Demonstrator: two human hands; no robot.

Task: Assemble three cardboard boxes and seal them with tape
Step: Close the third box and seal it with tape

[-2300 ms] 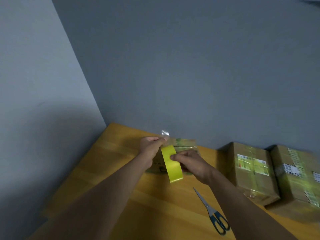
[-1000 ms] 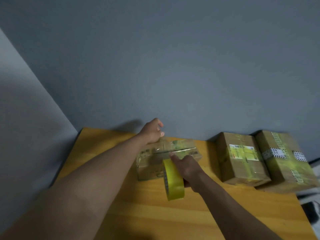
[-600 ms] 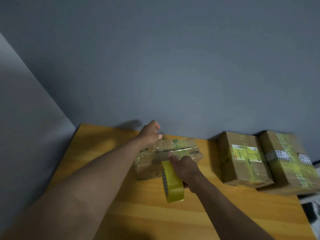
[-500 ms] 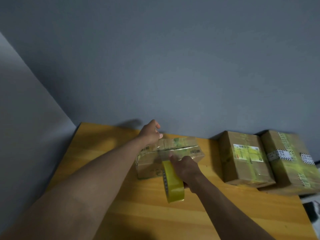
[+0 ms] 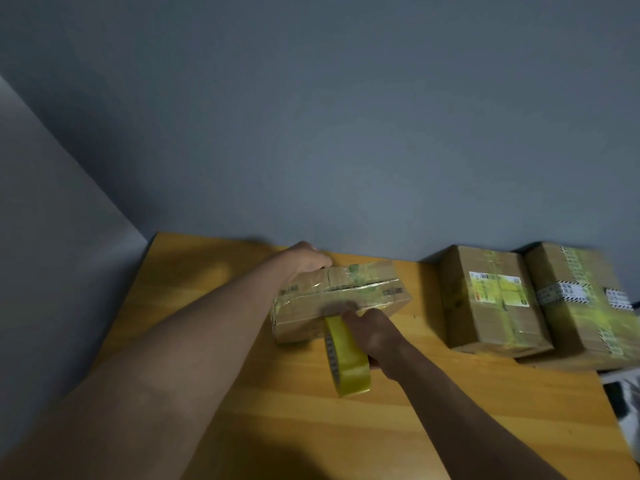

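A low cardboard box (image 5: 363,292) with shiny tape on its top lies on the wooden table (image 5: 207,296) near the wall. My left hand (image 5: 306,259) presses on the box's far left top edge, fingers curled over it. My right hand (image 5: 372,332) grips a yellow roll of tape (image 5: 348,356) in front of the box's near side, the roll standing on edge above the table. Clear tape runs across the box top toward the roll.
Two taped cardboard boxes (image 5: 491,299) (image 5: 585,303) with labels stand side by side at the right, against the grey wall. The table's right edge (image 5: 613,403) is close to them. Open wood lies in front and at the left.
My left hand has dropped from above the box's back corner onto its far left edge. My right hand has kept the roll at the box's near side, moving little. The scissors have left view.
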